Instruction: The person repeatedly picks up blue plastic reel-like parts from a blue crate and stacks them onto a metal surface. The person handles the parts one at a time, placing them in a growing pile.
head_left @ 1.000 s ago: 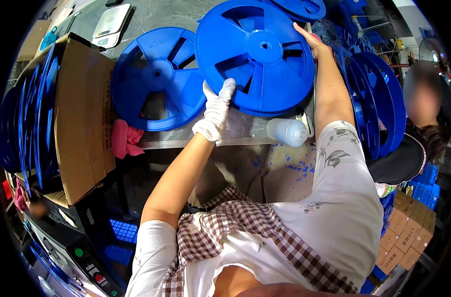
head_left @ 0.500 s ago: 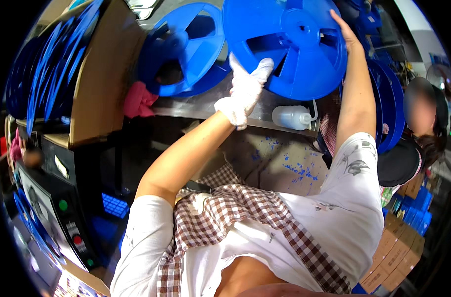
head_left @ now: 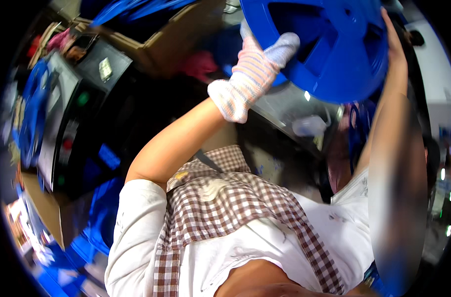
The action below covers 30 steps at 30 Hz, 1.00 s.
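Observation:
A large blue plastic reel (head_left: 341, 64), with a raised hub and wide cut-outs, is tilted in front of me at the top of the view. My left hand (head_left: 257, 72), in a pale knitted glove, grips its near left rim, with the thumb lying over the face at a cut-out. On the far right rim, my bare right hand (head_left: 394, 47) has its fingers pressed along the edge. Part of the reel runs out of the view at the top. Beneath it, other blue plastic shows by the glove, mostly hidden.
A metal bench (head_left: 277, 106) carries a clear squeeze bottle (head_left: 309, 126), with a pink cloth (head_left: 198, 65) at its left. An open cardboard box (head_left: 161, 42) holds blue discs. Left of me stands a dark control box (head_left: 69, 141) with buttons. A blurred shape (head_left: 398, 198) covers the right side.
My view has swung to the right, so the box and bench shift across it. The reel has moved right in the picture and tilted, with both hands still on it.

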{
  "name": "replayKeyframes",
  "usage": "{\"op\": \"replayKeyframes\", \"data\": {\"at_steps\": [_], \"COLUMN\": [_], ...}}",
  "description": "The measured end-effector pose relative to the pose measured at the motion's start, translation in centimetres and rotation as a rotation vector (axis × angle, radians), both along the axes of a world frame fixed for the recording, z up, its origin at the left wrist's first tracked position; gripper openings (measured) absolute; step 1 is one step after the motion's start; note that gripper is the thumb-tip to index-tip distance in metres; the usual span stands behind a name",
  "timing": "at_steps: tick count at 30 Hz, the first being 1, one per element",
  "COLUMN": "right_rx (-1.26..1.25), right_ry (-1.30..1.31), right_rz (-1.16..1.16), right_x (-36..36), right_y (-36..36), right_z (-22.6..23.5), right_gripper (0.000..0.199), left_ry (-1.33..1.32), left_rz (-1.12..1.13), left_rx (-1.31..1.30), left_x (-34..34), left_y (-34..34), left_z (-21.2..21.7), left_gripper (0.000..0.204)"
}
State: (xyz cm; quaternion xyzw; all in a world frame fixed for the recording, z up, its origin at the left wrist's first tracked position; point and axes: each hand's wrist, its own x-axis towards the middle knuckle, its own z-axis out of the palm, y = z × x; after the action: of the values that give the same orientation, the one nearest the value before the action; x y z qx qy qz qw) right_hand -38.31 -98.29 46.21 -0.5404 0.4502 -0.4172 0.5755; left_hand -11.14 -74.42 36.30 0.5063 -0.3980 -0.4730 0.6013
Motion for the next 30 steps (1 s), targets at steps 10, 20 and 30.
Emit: {"op": "replayKeyframes", "data": {"at_steps": [10, 20, 30], "right_rx": [-0.344, -0.2, 0.212], "right_ry": [0.053, -0.026, -0.398], "right_rz": [0.552, 1.385, 1.515], "right_x": [19.3, 60.5, 83.5], "right_y": [18.4, 48.4, 59.0], "right_z": [-2.8, -3.0, -11.5], "right_gripper": [0.063, 0.061, 0.058], "left_ry": [-0.383, -0.03, 0.376], "left_rz": [0.23, 1.373, 1.446], "left_rx": [0.174, -0.06, -0.043], "left_x": [18.1, 30.5, 48.6], "left_y": [39.7, 66.9, 71.5], "left_z": [-0.2, 3.0, 1.8], "left_gripper": [0.053, 0.066, 0.043]}}
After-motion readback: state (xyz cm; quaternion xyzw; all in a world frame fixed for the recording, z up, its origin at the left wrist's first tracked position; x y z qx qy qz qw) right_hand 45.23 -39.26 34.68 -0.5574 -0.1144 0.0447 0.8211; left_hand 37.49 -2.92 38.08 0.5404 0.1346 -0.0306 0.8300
